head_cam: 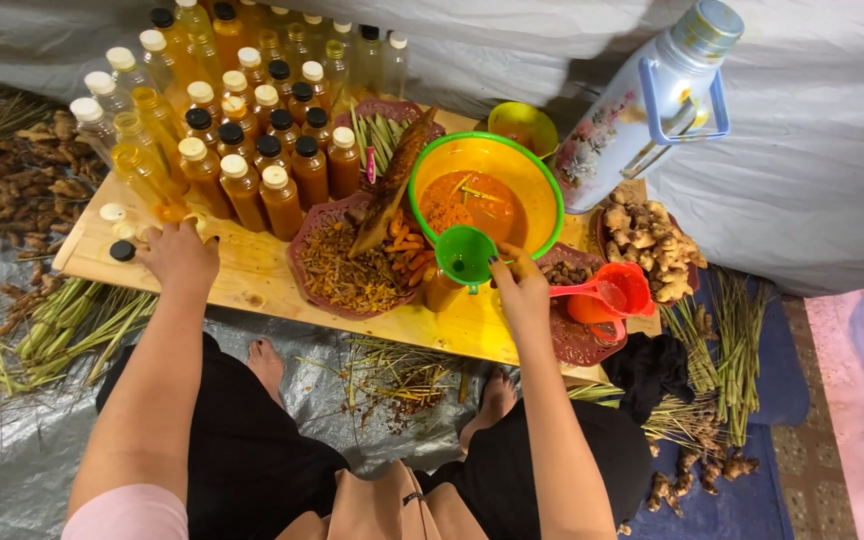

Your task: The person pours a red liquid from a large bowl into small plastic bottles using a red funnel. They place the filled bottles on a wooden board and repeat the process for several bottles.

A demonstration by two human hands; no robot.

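My left hand [180,255] rests palm-down on the low wooden table [252,270], fingers spread beside several loose bottle caps [120,232] and in front of the cluster of filled orange-liquid bottles [242,150]. My right hand [519,287] holds the rim of a green funnel [465,254] that sits in a small bottle [442,290] of orange liquid. Just behind the funnel stands a yellow bowl with a green rim [487,190], holding orange pulp. An orange-red ladle cup [617,290] lies to the right of my right hand.
A maroon plate [352,265] of dried roots and spices sits mid-table. A tall floral thermos flask [652,100] stands at the right, with ginger roots [652,245] below it. Lemongrass stalks [62,320] and roots lie on the tarp around the table.
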